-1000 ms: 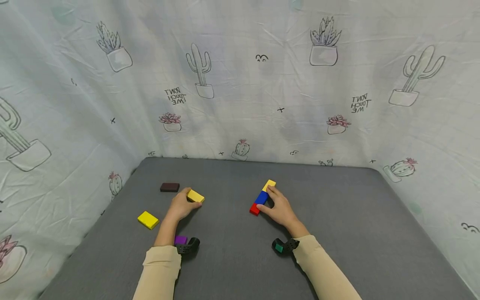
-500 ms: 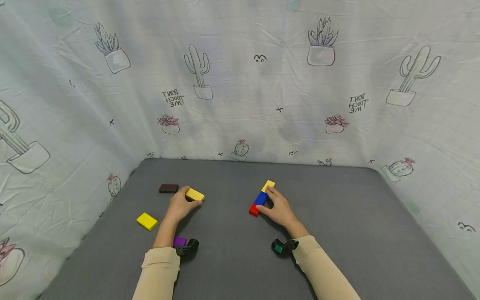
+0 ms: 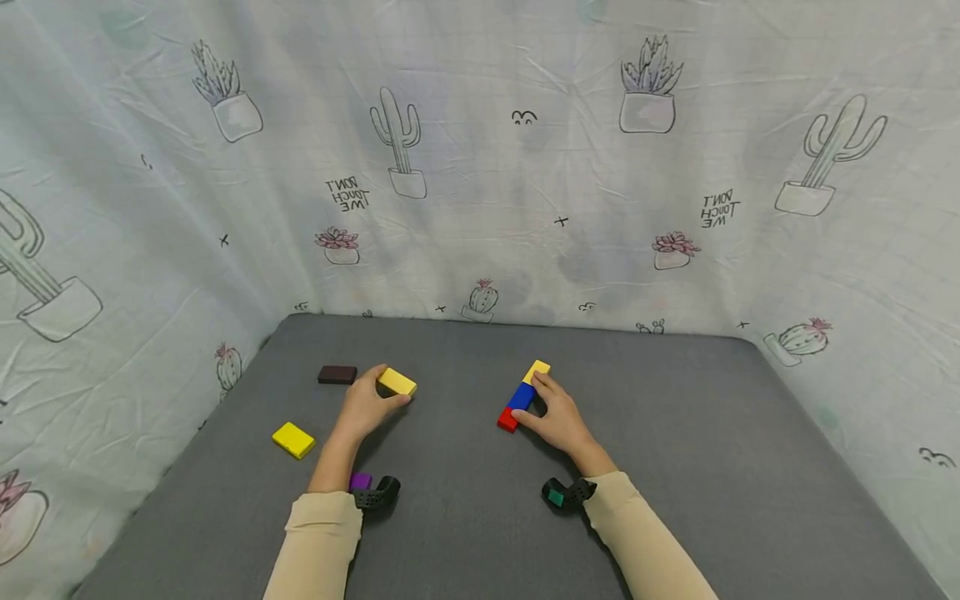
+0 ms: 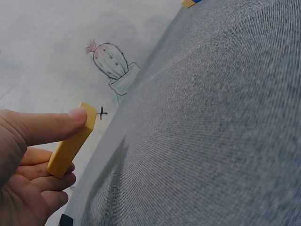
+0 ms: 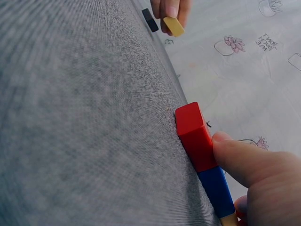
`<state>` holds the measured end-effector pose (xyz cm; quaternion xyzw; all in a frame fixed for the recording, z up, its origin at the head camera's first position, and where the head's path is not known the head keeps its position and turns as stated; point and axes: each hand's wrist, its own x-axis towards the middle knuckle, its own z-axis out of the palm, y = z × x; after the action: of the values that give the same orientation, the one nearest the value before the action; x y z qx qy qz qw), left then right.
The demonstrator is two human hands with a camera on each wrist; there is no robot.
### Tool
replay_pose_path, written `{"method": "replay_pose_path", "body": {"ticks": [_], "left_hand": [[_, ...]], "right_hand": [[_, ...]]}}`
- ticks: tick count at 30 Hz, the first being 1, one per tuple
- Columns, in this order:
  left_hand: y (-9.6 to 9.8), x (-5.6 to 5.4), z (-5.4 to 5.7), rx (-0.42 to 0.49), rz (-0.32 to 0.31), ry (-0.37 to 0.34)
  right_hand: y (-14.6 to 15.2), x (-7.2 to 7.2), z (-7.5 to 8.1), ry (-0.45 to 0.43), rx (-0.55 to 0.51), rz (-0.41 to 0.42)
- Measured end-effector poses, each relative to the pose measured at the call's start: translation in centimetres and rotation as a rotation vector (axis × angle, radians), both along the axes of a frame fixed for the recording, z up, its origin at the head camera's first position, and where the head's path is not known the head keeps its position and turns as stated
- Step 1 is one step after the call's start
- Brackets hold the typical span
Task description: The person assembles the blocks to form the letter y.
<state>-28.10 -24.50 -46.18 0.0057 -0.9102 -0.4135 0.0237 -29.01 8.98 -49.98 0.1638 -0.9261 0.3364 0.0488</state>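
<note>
Lettering (image 3: 347,193) behind left hand (image 3: 365,407) pinching yellow block (image 3: 397,382) reads "DON'T TOUCH", mirrored.

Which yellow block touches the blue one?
The yellow block ending the row by the right hand; the left hand pinches a second, a third lies farther left.

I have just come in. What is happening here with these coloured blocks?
A person is handling blocks at a grey table. The left hand pinches a pale yellow block above the surface. The right hand touches a row of three, end to end: red block nearest the person, blue block in the middle, yellow end block farthest. Toward the left lie a dark block, a bright yellow block and a purple block.
</note>
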Motion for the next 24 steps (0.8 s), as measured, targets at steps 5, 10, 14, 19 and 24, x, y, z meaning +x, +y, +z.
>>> {"method": "replay_pose_path", "body": {"ticks": [5,10,14,19,24], "left_hand": [[0.4,0.0,0.2,-0.009,-0.014,0.021],[0.8,0.0,0.3,-0.017,-0.028,0.036],[1.3,0.1,0.4,-0.014,-0.040,0.049],[2.0,0.1,0.4,-0.004,-0.063,0.065],[3.0,0.1,0.3,0.002,-0.088,0.095]], "right_hand": [[0.0,0.0,0.1,-0.004,0.004,-0.001],[-0.1,0.0,0.2,-0.010,0.006,-0.001],[-0.1,0.1,0.2,-0.009,0.005,-0.002],[-0.1,0.1,0.2,-0.007,0.004,-0.005],[-0.2,0.1,0.3,-0.007,0.002,-0.011]]}}
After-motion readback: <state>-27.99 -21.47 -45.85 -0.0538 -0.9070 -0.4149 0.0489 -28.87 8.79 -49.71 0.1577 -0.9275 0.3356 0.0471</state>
